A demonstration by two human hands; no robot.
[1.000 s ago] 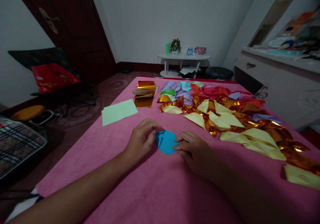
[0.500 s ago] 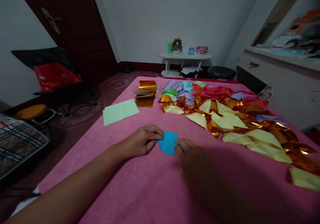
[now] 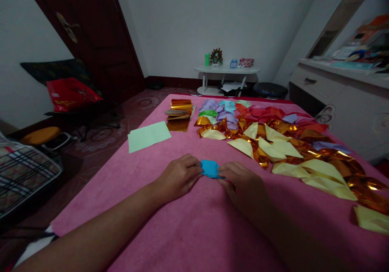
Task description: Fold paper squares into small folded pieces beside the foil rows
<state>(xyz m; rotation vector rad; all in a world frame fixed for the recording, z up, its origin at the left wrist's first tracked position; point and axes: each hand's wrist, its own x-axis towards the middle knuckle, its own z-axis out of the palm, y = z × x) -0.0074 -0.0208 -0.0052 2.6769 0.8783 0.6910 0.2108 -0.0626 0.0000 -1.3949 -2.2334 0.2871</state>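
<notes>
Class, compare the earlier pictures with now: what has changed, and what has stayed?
The blue paper has become shallower, its near edge now farther away. The left hand and right hand still hold its sides. The pale green sheets stayed put.

Paper (image 3: 209,169) between both hands (image 3: 181,176) (image 3: 244,184)

Dim room, pale walls (image 3: 170,29), dark wooden door (image 3: 100,41), white side table (image 3: 227,69)
</notes>
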